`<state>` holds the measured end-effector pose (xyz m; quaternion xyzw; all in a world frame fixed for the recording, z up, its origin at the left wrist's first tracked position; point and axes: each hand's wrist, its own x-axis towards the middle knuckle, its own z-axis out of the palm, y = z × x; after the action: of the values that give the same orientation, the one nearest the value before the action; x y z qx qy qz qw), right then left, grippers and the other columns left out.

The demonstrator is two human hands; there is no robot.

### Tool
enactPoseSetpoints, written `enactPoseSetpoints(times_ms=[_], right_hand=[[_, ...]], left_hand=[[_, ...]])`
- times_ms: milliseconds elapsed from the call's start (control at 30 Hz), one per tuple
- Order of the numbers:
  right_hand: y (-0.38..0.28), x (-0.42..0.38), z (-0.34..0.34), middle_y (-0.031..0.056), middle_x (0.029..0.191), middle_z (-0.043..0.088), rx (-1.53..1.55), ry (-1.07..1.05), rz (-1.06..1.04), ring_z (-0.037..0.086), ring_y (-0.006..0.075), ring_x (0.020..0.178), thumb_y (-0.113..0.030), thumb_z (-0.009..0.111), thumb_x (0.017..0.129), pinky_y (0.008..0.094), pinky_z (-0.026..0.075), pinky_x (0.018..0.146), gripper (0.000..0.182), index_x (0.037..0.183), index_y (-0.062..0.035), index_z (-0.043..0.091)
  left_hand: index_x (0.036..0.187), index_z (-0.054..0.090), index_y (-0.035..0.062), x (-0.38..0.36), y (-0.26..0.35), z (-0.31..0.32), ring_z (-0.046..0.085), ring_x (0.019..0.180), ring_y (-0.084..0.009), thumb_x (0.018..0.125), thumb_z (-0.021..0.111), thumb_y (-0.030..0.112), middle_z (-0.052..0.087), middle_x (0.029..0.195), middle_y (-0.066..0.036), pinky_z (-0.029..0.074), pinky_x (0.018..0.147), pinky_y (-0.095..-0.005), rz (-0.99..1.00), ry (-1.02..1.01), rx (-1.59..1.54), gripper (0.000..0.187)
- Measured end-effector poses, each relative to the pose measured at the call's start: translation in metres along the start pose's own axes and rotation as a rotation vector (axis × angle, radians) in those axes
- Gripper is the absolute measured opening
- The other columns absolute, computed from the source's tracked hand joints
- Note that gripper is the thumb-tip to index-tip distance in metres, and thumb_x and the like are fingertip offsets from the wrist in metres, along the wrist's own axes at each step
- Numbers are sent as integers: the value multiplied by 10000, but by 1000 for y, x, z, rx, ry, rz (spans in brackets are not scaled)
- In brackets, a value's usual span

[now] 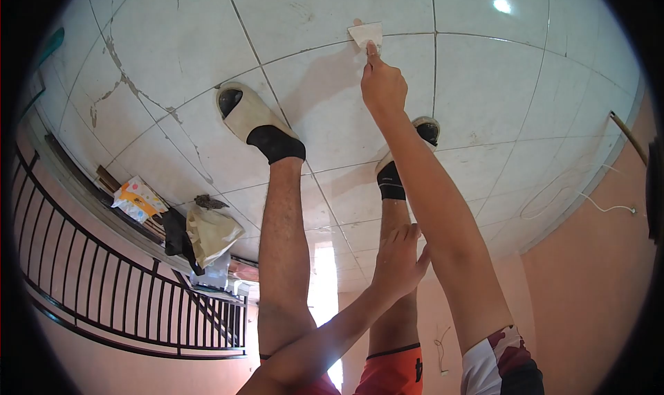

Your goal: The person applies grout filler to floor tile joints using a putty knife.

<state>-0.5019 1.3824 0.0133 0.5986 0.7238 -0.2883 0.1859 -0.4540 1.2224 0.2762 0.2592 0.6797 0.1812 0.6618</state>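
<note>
My right hand (384,87) is closed around a putty knife, its index finger stretched along the tool. The knife's pale, wide blade (366,32) is against the white tiled floor (332,125), beside a grout line. A small brownish bit (357,21) shows at the blade's far edge. Most of the handle is hidden in the hand. My left hand (400,263) lies across my right lower leg, with the thumb apart from the fingers and nothing visible in it. My feet, in pale and black shoes (242,111), stand on the tiles.
Grey residue (124,80) marks tile joints at the upper left. Bags (211,236) and a colourful packet (138,198) lie by a black railing (138,291). A white cable (602,208) trails along the pink wall (588,291) at right.
</note>
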Motion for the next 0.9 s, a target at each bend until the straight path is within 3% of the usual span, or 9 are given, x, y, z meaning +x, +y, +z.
enactPoseSetpoints(times_ms=[133,367,433,467,533,700,767,833,900], right_hand=[[-7,-2,9,182,836,725,77,25,56,715,381,775,-216,578,989,483,570,715,472,1457,-270,558],[-52,39,-2,200,904,728,225,212,50,710,406,879,-250,555,987,521,557,776,448,1427,-168,581],[-74,107,-25,174,859,731,231,434,-92,711,403,834,-213,535,972,533,551,751,248,1160,-152,685],[-78,153,-46,278,977,703,358,394,-185,671,450,976,-334,493,1034,535,530,855,429,936,41,676],[-92,171,-126,274,997,699,286,329,-283,664,442,985,-280,469,1035,532,528,860,396,981,58,667],[-66,128,-149,228,1079,707,329,488,-528,664,421,1017,-242,478,1020,501,536,883,341,1115,15,681],[-41,79,-120,134,867,733,211,355,-389,703,387,841,-256,528,993,508,547,757,193,994,-152,691],[-8,9,-83,152,935,733,114,75,-185,702,361,848,-394,544,1021,463,552,747,299,1239,-285,718],[6,-14,-65,126,798,716,52,40,-167,692,344,729,-312,562,1016,467,545,670,327,1328,-316,658]], left_hand=[[1272,541,22,-2,-15,10,600,1051,-368,878,693,130,629,1106,-182,481,876,-476,-8,-31,41,437],[1259,551,40,-2,-2,0,600,1126,-375,924,648,172,636,1164,-185,485,834,-503,-123,-38,-201,374],[1237,557,47,0,-18,10,606,1111,-369,932,642,180,641,1160,-174,483,831,-497,-77,-31,-50,343],[1216,564,55,0,-23,13,611,1095,-363,941,636,187,646,1156,-163,481,828,-492,-29,-22,90,313],[1198,573,48,2,-16,8,618,1055,-366,933,654,185,640,1123,-166,483,840,-479,-12,11,28,309],[1169,587,53,0,-4,-2,625,1020,-367,947,642,176,644,1098,-155,492,864,-470,33,43,-110,260],[1166,585,47,0,-6,-4,628,1022,-360,954,634,186,650,1110,-150,499,872,-466,-32,28,-151,258],[1175,579,48,7,-8,-7,631,1028,-354,960,626,194,651,1125,-149,508,872,-456,-26,49,-156,264],[1150,584,56,8,-13,-6,613,1046,-337,937,636,191,640,1122,-122,476,859,-461,-45,88,-181,258]])
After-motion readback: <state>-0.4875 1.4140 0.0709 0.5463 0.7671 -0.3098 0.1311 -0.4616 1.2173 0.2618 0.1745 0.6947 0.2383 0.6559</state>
